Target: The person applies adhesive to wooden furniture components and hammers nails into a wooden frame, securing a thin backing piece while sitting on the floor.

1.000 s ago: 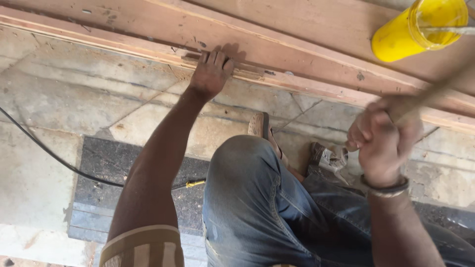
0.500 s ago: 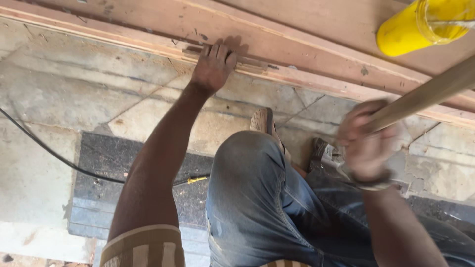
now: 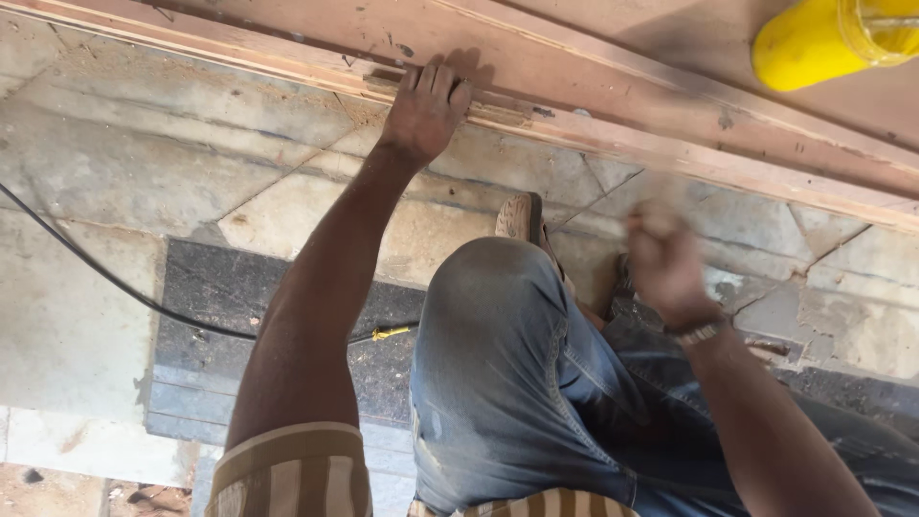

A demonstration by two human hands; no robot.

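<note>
Presently left hand (image 3: 424, 113) pressed flat, open, steadying wooden plank (image 3: 613, 105); right hand (image 3: 662, 260) blurred, grip cannot tell.

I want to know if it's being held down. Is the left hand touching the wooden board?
Touching. The head view shows the left hand pressed flat on the wooden board, fingers over its edge.

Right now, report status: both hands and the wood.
Left hand flat on wooden plank, pressing its edge. Right hand blurred, grip unclear. Yellow container rests further along.
</note>
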